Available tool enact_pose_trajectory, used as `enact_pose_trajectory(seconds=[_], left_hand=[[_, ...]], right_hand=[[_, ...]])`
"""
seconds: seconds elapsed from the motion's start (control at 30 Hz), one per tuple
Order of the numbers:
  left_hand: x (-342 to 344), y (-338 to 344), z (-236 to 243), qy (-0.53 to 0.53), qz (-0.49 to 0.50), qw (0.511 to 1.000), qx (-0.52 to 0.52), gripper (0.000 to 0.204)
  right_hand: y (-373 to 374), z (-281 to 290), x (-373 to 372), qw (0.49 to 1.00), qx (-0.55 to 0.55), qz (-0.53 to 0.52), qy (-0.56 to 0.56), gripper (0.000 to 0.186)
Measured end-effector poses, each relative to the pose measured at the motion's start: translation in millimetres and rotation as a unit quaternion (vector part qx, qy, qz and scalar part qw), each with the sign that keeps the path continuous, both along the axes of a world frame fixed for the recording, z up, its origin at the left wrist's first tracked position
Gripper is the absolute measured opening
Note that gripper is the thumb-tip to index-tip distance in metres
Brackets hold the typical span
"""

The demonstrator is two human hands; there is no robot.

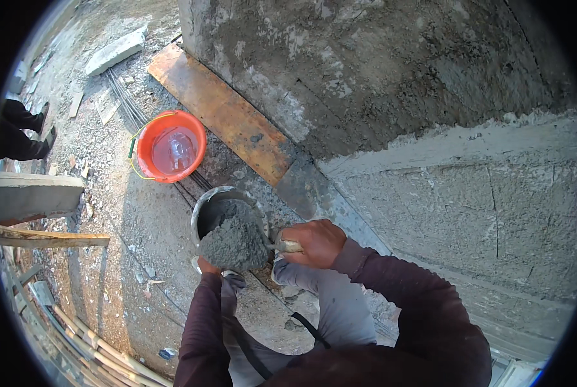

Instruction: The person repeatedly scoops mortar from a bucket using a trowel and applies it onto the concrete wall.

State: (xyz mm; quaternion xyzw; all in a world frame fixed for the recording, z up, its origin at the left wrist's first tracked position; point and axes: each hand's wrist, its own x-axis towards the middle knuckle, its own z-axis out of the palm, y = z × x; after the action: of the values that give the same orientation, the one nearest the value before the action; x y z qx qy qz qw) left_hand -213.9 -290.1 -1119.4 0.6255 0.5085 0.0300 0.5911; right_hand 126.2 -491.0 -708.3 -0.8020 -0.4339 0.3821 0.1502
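Note:
My right hand [315, 243] is wrapped round the pale handle of a trowel [291, 246]. A heap of wet grey mortar [235, 244] hides the trowel's blade and bulges over the near side of a bucket. That bucket [261, 209] has a mortar-smeared rim and stands just in front of my feet, with more grey mortar inside. My left hand [209, 265] is at the near left edge of the heap. Its fingers are hidden under or behind the mortar, so I cannot tell what they grip.
An orange bucket [146, 166] of cloudy water stands beyond, beside thin rods [126, 97]. A stained board [221, 116] lies along the foot of the rough plastered wall [443, 200] on the right. Bamboo poles [101, 353] lie at lower left. Another person's legs [20, 132] show at far left.

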Motion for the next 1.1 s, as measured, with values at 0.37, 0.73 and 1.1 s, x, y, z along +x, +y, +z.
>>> enact_pose_trajectory(seconds=[0.37, 0.73, 1.1], left_hand=[[-25.9, -29.2, 194.5, 0.081, 0.228, 0.954, -0.175, 0.033], [-8.8, -93.2, 419.7, 0.057, 0.201, 0.962, -0.173, 0.024], [47.0, -133.8, 549.3, -0.063, 0.018, 0.996, -0.063, 0.015]], right_hand=[[-140.0, -48.6, 211.2, 0.847, -0.053, -0.427, 0.313, 0.038], [-182.3, 274.3, 75.0, 0.98, -0.007, -0.2, 0.0, 0.027], [-75.5, 162.7, -109.9, 0.981, -0.081, -0.012, -0.174, 0.019]])
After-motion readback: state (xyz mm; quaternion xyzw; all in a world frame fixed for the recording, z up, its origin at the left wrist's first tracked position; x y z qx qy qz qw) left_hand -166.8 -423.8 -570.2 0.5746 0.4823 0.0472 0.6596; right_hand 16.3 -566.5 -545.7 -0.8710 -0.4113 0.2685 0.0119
